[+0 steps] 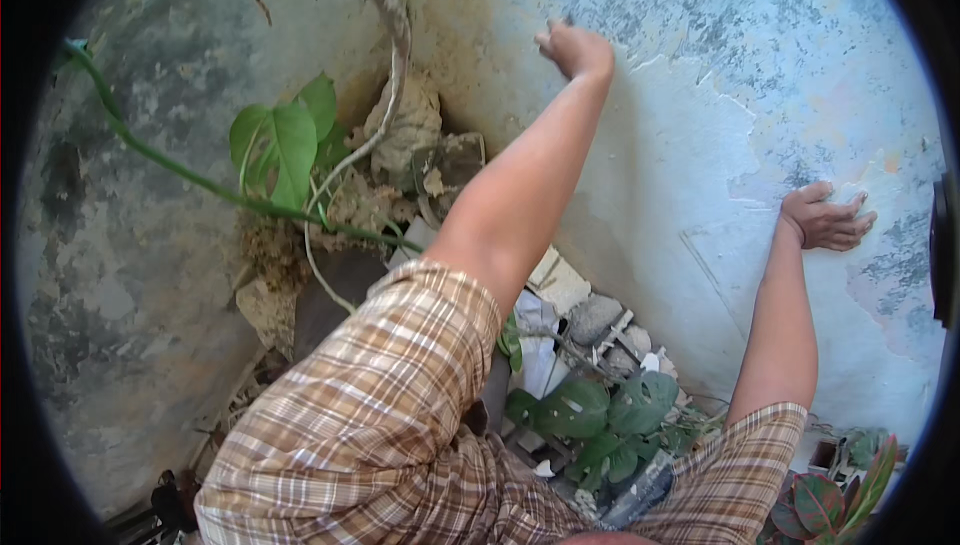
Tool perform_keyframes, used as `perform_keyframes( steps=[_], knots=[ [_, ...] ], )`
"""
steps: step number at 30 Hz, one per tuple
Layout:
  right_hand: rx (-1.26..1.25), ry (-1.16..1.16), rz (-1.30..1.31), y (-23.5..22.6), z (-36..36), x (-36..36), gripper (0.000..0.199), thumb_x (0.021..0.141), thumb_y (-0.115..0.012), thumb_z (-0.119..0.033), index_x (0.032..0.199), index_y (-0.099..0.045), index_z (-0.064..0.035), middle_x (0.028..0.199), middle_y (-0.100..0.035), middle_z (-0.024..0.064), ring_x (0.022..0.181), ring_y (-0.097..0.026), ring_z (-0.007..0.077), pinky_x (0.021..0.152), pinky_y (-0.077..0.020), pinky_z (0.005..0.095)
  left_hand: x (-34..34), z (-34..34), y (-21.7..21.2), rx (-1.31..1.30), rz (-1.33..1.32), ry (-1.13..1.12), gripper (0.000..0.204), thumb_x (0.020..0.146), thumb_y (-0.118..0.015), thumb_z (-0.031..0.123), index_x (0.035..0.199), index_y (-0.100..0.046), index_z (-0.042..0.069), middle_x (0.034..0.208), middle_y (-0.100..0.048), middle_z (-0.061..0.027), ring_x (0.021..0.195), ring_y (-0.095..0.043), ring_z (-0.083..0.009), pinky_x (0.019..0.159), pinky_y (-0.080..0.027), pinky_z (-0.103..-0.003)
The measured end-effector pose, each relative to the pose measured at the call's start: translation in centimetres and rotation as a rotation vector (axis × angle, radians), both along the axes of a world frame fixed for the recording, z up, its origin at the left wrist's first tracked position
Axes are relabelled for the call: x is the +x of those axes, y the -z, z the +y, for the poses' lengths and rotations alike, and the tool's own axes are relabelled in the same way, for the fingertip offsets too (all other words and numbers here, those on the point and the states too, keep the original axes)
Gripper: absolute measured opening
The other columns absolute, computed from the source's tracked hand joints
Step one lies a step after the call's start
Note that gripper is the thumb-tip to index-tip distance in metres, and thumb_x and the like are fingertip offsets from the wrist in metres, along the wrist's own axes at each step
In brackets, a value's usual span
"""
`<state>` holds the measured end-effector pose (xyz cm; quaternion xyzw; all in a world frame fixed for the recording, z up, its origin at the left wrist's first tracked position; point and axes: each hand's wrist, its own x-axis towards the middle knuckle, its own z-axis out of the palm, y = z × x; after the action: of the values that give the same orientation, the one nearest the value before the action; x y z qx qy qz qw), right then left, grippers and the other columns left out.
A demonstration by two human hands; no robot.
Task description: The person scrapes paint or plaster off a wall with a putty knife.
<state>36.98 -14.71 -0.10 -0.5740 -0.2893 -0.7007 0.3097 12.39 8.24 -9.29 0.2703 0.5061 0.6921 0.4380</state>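
Observation:
My left hand (578,49) is raised against the peeling painted wall (680,145), its fingers curled in. A small dark bit shows at its fingertips, too small to name, and the hand hides whatever else is in it. Lower down and to the right, my right hand (828,221) rests on the same wall with its fingers spread. Around both hands the pale blue paint has grey patches and raised, flaking edges. Brown plaid sleeves (370,365) cover my upper arms.
A green hose-like stem (190,177) and a bent woody stem (392,95) cross the left, beside a broad green leaf (278,150). Stones and rubble (595,323) lie along the wall's foot. More split leaves (590,410) and a red-edged plant (825,502) stand below.

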Motion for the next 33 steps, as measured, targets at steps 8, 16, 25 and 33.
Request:
perform_keyframes(
  steps=[8,16,25,33],
  knots=[
    [0.008,-0.056,-0.006,0.0,-0.7,0.0,0.055,0.086,-0.043,-0.045,0.127,-0.044,-0.0091,0.136,-0.035,0.0245,0.127,-0.034,0.0421,0.099,-0.0246,0.0584,-0.5,-0.2,-0.9,-0.115,0.192,0.031,0.034,0.085,-0.053,0.003,0.117,-0.049,-0.007,0.126,-0.046,-0.0230,0.113,-0.050,-0.0356,0.092,-0.044,-0.039],
    [0.011,0.012,-0.022,-1.1,-2.3,1.5,0.055,0.087,-0.042,-0.046,0.127,-0.044,-0.0081,0.138,-0.034,0.0241,0.127,-0.034,0.0425,0.099,-0.0239,0.0602,3.0,0.8,-3.1,-0.357,0.169,0.165,0.046,0.085,-0.049,0.007,0.129,-0.044,-0.005,0.134,-0.043,-0.0188,0.118,-0.049,-0.0341,0.097,-0.042,-0.040],
    [0.023,-0.033,-0.014,-0.6,-1.1,0.3,0.055,0.087,-0.041,-0.045,0.127,-0.043,-0.0085,0.137,-0.035,0.0242,0.127,-0.034,0.0433,0.099,-0.0245,0.0607,-0.4,7.1,1.3,-0.334,0.082,0.067,0.030,0.084,-0.059,0.015,0.112,-0.063,0.007,0.124,-0.059,-0.0083,0.106,-0.060,-0.0245,0.081,-0.050,-0.031],
    [0.013,-0.018,-0.012,-0.1,-1.3,0.8,0.056,0.084,-0.048,-0.043,0.129,-0.043,-0.0105,0.138,-0.035,0.0237,0.127,-0.036,0.0419,0.100,-0.0248,0.0623,-5.4,1.8,10.0,-0.253,-0.375,0.265,0.030,0.083,-0.061,0.007,0.112,-0.061,0.003,0.107,-0.063,-0.0081,0.092,-0.061,-0.0192,0.079,-0.049,-0.029]
  ],
)
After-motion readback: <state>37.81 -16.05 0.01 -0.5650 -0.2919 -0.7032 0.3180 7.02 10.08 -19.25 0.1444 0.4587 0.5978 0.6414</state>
